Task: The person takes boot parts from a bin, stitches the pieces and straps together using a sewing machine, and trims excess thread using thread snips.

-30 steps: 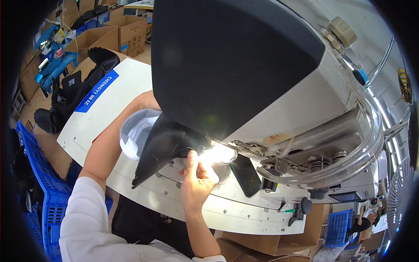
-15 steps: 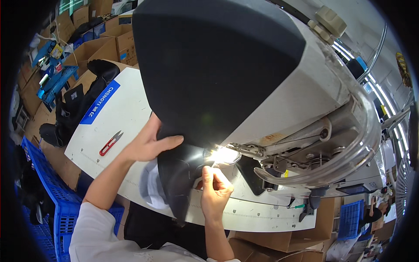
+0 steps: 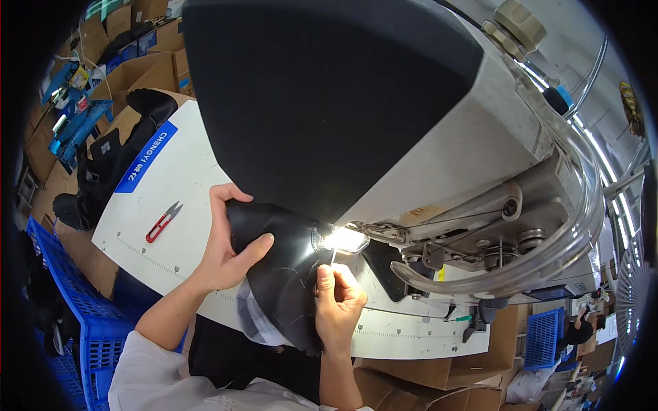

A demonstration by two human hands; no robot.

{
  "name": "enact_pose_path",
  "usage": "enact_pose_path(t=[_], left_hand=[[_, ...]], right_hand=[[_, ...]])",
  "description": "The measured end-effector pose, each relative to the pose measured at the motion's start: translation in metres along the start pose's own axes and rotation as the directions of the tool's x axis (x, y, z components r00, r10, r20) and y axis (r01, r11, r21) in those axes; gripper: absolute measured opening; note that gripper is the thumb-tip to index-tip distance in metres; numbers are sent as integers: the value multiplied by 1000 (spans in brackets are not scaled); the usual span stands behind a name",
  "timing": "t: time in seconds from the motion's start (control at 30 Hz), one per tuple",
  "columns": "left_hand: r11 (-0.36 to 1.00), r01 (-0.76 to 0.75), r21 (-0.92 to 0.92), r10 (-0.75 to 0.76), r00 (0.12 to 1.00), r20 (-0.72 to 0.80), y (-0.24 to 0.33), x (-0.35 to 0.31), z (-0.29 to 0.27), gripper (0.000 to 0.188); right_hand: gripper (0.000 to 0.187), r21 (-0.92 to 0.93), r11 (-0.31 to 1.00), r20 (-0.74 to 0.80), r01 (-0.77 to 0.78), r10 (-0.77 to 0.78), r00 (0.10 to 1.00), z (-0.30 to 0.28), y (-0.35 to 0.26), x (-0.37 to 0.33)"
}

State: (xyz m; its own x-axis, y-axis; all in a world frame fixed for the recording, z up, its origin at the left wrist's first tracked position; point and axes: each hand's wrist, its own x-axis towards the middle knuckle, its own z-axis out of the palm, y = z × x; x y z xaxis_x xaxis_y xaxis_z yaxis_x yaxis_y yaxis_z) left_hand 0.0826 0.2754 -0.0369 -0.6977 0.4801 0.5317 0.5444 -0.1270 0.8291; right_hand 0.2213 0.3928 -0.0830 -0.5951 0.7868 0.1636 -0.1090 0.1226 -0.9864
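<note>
A black leather piece with a pale lining lies under the head of a sewing machine. My left hand grips its left side, thumb on top and fingers around the far edge. By the brightly lit sewing area, my right hand is closed in a pinch on a thin pale rod, whose tip reaches up to the leather's edge. The glare of the lamp hides the needle area. Red-handled thread snips rest on the white table, left of my left hand.
Black boots lie beyond the table's left edge. A blue crate stands at the lower left, and cardboard boxes sit below the table at right. A clear curved guard juts from the machine. Far right, another person is visible.
The leather piece has turned, its lower end swinging right toward my right hand. My left fingers now wrap its far edge. My right hand keeps its pinch almost in place.
</note>
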Motion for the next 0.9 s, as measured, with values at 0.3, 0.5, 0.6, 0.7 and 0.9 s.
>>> enact_pose_path(t=[0.3,0.5,0.6,0.7,0.9], left_hand=[[995,65,-77,-65,998,-1,18,9,-3,60],[494,-514,701,564,803,192,81,10,-11,25],[742,-500,448,399,865,304,74,21,10,22],[716,-360,598,208,928,309,60,22,18,27],[794,-181,580,39,968,248,53,9,34,43]], right_hand=[[8,-75,994,80,86,-80,994,3,6,-1],[62,265,886,684,-382,106,722,-18,29,-4],[54,117,834,714,-538,306,630,-20,2,-4],[40,46,827,655,-560,398,642,-35,-28,-3],[37,16,866,567,-500,404,718,-47,-58,-19]])
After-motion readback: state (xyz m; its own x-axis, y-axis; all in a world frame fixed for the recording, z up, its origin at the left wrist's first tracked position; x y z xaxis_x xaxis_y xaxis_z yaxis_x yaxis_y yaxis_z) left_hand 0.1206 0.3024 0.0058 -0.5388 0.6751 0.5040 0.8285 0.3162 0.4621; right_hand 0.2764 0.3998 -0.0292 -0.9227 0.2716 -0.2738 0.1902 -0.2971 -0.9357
